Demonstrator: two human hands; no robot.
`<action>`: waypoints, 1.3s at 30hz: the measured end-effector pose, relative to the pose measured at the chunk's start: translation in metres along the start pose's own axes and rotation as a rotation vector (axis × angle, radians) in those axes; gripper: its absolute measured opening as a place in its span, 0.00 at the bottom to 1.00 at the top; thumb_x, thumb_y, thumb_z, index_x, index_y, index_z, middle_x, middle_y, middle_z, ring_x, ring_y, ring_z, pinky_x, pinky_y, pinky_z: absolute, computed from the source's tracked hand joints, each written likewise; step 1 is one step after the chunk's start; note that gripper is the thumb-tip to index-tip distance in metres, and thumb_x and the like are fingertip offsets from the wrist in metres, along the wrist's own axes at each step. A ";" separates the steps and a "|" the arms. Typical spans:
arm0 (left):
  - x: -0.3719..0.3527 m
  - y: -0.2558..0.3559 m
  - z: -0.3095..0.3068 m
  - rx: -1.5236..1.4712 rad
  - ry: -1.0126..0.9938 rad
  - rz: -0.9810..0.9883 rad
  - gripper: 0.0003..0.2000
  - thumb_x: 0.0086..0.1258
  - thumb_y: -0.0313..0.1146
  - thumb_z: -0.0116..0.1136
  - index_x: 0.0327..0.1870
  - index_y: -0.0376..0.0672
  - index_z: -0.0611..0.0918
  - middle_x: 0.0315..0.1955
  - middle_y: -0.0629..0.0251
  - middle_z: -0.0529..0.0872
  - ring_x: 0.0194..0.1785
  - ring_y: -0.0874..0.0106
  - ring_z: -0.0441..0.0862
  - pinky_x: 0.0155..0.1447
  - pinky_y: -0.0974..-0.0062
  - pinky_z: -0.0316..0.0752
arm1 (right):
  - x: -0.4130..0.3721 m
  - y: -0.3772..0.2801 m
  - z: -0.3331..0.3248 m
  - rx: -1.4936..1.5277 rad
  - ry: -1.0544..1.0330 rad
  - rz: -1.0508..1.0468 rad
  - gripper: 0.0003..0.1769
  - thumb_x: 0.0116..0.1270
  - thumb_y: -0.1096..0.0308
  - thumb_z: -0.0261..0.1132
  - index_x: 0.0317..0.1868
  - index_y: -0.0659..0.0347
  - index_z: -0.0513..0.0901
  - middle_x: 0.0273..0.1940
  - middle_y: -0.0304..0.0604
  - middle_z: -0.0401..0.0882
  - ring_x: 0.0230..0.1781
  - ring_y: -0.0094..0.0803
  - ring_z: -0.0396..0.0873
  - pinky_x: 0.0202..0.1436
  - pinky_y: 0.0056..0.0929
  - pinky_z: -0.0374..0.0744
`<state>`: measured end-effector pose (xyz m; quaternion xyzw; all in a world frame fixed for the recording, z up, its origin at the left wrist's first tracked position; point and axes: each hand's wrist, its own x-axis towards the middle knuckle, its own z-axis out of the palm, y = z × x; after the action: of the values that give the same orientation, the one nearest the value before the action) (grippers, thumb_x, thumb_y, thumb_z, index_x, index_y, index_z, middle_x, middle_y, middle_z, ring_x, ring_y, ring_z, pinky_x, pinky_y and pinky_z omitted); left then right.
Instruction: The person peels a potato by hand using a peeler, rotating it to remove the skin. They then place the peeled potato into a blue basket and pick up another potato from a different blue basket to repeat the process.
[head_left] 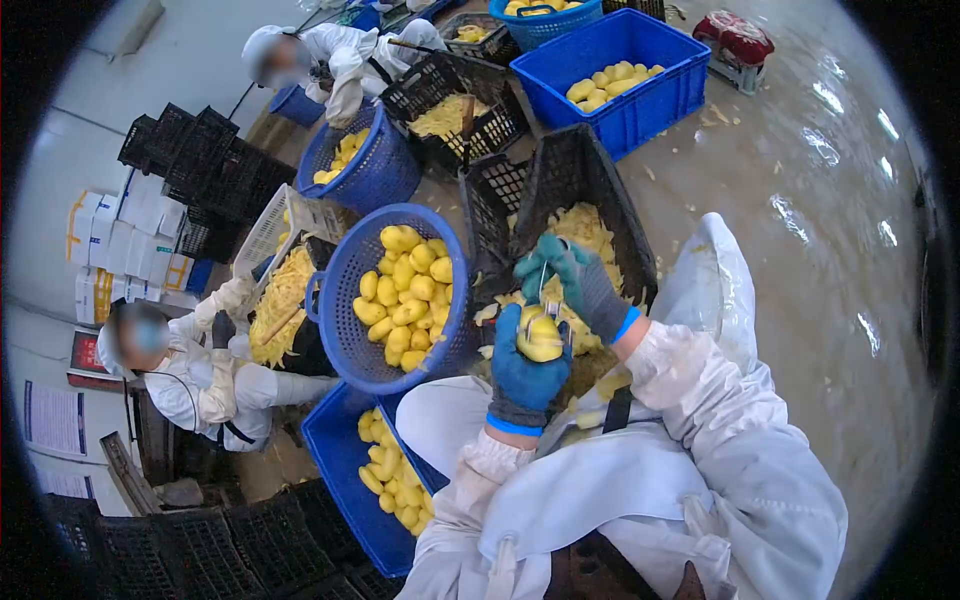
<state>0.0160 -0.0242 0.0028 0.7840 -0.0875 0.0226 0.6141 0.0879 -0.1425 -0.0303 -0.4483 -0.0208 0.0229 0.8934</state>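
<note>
My left hand (pixel 528 372), in a blue glove, is closed round a pale yellow potato (pixel 541 340). Just above it, my right hand (pixel 578 282), in a teal and grey glove, grips a peeler (pixel 542 280) whose metal end meets the potato. The peeler's handle is mostly hidden by the fingers. Beneath both hands, potato peelings (pixel 585 228) lie in a black crate (pixel 580 155). Left of my hands stands a blue round basket (pixel 330 320) full of peeled potatoes (pixel 407 290).
A blue bin (pixel 345 500) of potatoes stands by my knee, another blue bin (pixel 655 100) beyond the crate. Two co-workers in white, one person (pixel 215 380) at left and one person (pixel 345 60) at the top, work beside baskets. Wet floor (pixel 800 250) stretches right.
</note>
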 end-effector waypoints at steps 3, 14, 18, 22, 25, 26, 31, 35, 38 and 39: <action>-0.002 0.009 -0.002 -0.708 0.125 -0.397 0.22 0.55 0.25 0.68 0.50 0.36 0.72 0.47 0.58 0.79 0.47 0.67 0.80 0.51 0.73 0.76 | 0.027 0.005 -0.039 0.049 0.202 -0.059 0.22 0.74 0.49 0.54 0.43 0.63 0.78 0.35 0.46 0.83 0.30 0.31 0.81 0.37 0.29 0.79; -0.001 -0.001 -0.019 -1.115 -0.151 -0.540 0.23 0.75 0.45 0.47 0.64 0.41 0.70 0.56 0.55 0.76 0.56 0.61 0.77 0.61 0.61 0.75 | 0.022 -0.008 -0.042 0.134 0.210 -0.078 0.22 0.74 0.50 0.53 0.40 0.64 0.79 0.34 0.47 0.83 0.31 0.30 0.80 0.39 0.29 0.79; 0.007 0.028 -0.006 -1.170 -0.004 -0.541 0.22 0.55 0.23 0.69 0.50 0.36 0.73 0.43 0.58 0.79 0.46 0.68 0.80 0.50 0.73 0.77 | -0.010 -0.001 -0.007 -0.043 0.024 -0.049 0.23 0.74 0.50 0.53 0.39 0.63 0.80 0.35 0.46 0.83 0.30 0.30 0.80 0.39 0.29 0.79; 0.007 0.030 -0.007 -1.070 0.027 -0.509 0.22 0.56 0.23 0.68 0.50 0.35 0.72 0.43 0.58 0.79 0.45 0.69 0.79 0.49 0.74 0.76 | 0.022 -0.013 -0.030 0.046 0.147 -0.081 0.21 0.75 0.53 0.51 0.39 0.62 0.80 0.37 0.46 0.84 0.33 0.30 0.81 0.41 0.30 0.78; 0.007 0.012 -0.008 -0.526 -0.053 -0.130 0.21 0.57 0.22 0.67 0.50 0.36 0.71 0.43 0.58 0.79 0.45 0.70 0.79 0.50 0.75 0.77 | -0.008 -0.015 -0.007 -0.472 -0.083 -0.371 0.18 0.76 0.54 0.50 0.41 0.60 0.79 0.37 0.45 0.83 0.34 0.30 0.81 0.43 0.30 0.78; 0.006 0.002 -0.008 -0.255 -0.014 0.042 0.21 0.57 0.21 0.67 0.50 0.36 0.71 0.43 0.59 0.79 0.45 0.70 0.79 0.50 0.76 0.77 | -0.016 0.003 0.001 -0.452 0.101 -0.269 0.18 0.76 0.54 0.51 0.41 0.59 0.79 0.36 0.44 0.83 0.34 0.30 0.81 0.43 0.31 0.79; 0.002 0.014 -0.008 -0.758 -0.005 -0.405 0.22 0.57 0.20 0.67 0.50 0.37 0.70 0.45 0.61 0.79 0.46 0.71 0.80 0.51 0.75 0.77 | 0.026 -0.012 -0.045 0.120 0.260 -0.097 0.24 0.73 0.48 0.54 0.39 0.64 0.80 0.33 0.44 0.83 0.31 0.28 0.80 0.40 0.28 0.79; 0.004 0.005 -0.009 -0.926 -0.079 -0.431 0.23 0.57 0.19 0.66 0.52 0.37 0.69 0.46 0.59 0.80 0.47 0.70 0.80 0.52 0.73 0.78 | -0.004 -0.008 0.003 -0.139 -0.064 0.028 0.21 0.73 0.52 0.54 0.39 0.63 0.80 0.35 0.46 0.84 0.31 0.29 0.81 0.39 0.28 0.79; 0.002 0.001 -0.014 -0.888 -0.080 -0.478 0.24 0.59 0.20 0.66 0.55 0.38 0.68 0.47 0.58 0.79 0.48 0.69 0.80 0.53 0.71 0.78 | 0.036 0.006 -0.038 -0.049 0.246 -0.196 0.20 0.74 0.52 0.54 0.41 0.63 0.79 0.35 0.47 0.83 0.30 0.30 0.81 0.37 0.28 0.79; 0.006 0.003 -0.018 -0.985 -0.073 -0.567 0.24 0.59 0.22 0.65 0.55 0.39 0.69 0.48 0.58 0.79 0.48 0.69 0.80 0.53 0.71 0.78 | 0.043 -0.003 -0.045 0.129 0.235 -0.111 0.19 0.73 0.54 0.55 0.45 0.63 0.78 0.36 0.47 0.83 0.30 0.31 0.81 0.36 0.28 0.79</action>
<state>0.0227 -0.0083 0.0111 0.3982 0.1049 -0.2139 0.8858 0.1332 -0.1781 -0.0543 -0.3878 0.0607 -0.0779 0.9164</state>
